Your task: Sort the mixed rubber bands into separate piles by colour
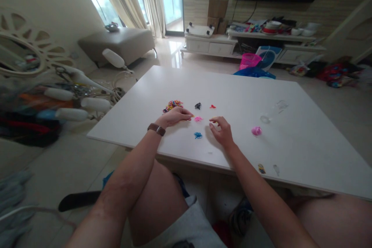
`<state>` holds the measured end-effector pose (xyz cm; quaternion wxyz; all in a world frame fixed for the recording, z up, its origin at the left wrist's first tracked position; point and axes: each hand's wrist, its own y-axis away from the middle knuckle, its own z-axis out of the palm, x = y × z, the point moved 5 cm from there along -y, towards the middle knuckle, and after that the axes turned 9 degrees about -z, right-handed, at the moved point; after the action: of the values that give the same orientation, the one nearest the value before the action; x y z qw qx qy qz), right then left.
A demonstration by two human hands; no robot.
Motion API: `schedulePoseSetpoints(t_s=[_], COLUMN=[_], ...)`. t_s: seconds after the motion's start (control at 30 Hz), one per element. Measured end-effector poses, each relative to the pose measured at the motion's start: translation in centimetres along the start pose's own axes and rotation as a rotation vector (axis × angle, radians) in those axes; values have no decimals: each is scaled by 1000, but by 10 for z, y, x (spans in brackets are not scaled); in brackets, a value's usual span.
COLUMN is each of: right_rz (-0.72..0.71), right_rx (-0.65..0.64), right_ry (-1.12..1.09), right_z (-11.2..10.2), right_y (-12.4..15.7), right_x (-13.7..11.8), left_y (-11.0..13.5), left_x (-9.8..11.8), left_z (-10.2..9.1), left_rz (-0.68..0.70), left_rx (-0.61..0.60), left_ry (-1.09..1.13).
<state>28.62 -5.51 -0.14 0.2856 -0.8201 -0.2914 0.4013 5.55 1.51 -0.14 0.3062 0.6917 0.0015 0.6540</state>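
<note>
by the left hand (174, 116) lies a pink band (198, 119).

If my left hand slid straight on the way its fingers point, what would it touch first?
Most likely the small pink band, just past the fingers of the left hand on the white table; the right hand lies beyond it.
</note>
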Motion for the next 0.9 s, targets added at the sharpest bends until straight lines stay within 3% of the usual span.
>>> schedulePoseSetpoints(t_s=[0.23,0.47,0.57,0.73,0.9], right_rz=[-159,-151,-76,191,354], right_rx=[-102,-136,-42,196,213], right_ry=[-105,-125,-88,144,257], right_z=[7,10,5,-13,-16], right_y=[-3,-3,-3,3,9], right_x=[-16,-18,-12,16,32], left_y=[-6,-8,-11,-15,-16], left_x=[-2,-5,-6,-11,-14], left_z=[32,42,40,36,36], left_rz=[41,58,62,23,15], left_rx=[-102,-120,-75,-41,-55], left_ry=[-63,-52,-32,3,21])
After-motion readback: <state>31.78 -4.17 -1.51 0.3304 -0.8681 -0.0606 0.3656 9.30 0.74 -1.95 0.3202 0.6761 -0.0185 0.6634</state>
